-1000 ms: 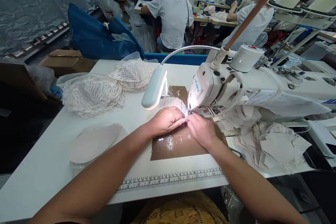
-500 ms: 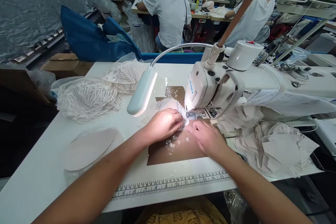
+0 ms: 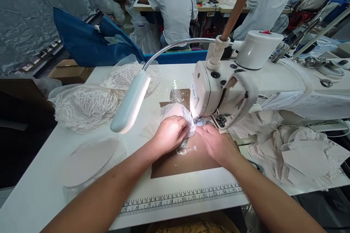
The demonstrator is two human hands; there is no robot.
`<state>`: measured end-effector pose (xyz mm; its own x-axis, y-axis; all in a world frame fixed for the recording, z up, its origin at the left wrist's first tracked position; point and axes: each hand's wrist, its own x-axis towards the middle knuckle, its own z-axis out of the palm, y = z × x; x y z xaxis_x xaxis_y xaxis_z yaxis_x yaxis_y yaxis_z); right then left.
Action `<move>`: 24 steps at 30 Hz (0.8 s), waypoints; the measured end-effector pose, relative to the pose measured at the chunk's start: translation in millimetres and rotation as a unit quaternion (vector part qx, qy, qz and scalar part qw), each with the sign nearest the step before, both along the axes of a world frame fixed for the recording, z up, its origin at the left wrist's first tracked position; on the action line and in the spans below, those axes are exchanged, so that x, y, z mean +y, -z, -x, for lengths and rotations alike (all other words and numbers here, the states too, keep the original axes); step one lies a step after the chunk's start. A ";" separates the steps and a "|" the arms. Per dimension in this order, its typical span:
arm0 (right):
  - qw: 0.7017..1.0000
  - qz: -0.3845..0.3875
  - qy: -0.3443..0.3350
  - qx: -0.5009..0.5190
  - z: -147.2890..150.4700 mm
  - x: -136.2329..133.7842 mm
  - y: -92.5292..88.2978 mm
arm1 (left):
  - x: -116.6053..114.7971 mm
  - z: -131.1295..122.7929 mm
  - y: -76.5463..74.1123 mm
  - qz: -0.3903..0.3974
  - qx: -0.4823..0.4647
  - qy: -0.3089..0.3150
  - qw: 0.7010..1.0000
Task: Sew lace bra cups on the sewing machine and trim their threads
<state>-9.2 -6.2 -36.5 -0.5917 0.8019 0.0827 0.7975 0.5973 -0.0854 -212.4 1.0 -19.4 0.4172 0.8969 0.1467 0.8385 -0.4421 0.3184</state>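
Note:
A small piece of white lace fabric (image 3: 188, 118) lies under the needle area of a white sewing machine (image 3: 203, 91). My left hand (image 3: 172, 133) has its fingers curled and pinched on the lace's near left edge. Close to the needle, my right hand (image 3: 217, 142) presses thumb and fingers together at the fabric's right edge; what lies between those fingertips is hidden. Under both hands is a brown, tape-covered patch (image 3: 188, 160) on the white table (image 3: 153, 193).
Piled lace (image 3: 87, 105) and smooth oval pieces (image 3: 90, 160) lie on the left. Many cut fabric pieces (image 3: 303, 156) are heaped at right. A lamp (image 3: 131, 102) on a bendy neck hangs over the table. A printed ruler (image 3: 180, 200) runs along the front edge. Co-workers (image 3: 175, 11) sit beyond.
The camera view has shifted a little, so the lamp and machine appear moved. Both hands stay at the lace by the needle; the right fingers look more drawn together.

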 end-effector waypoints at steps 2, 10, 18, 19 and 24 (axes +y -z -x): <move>1.000 0.009 -0.003 -0.009 1.0 0.5 -1.2 | -0.6 -0.7 0.7 -0.004 0.006 -0.005 1.000; 0.999 0.005 0.031 0.018 0.6 1.1 2.8 | -1.9 -0.9 4.8 -0.028 0.015 -0.005 0.999; 0.998 0.055 0.010 -0.008 3.9 3.2 -5.1 | -2.2 0.6 7.0 -0.027 -0.006 0.000 1.000; 0.999 0.048 0.008 -0.006 3.4 2.9 -5.3 | -2.3 0.7 7.3 -0.027 -0.008 -0.001 1.000; 0.999 0.025 -0.011 0.017 0.2 2.5 -3.9 | -3.0 1.1 9.4 -0.029 -0.014 -0.009 0.999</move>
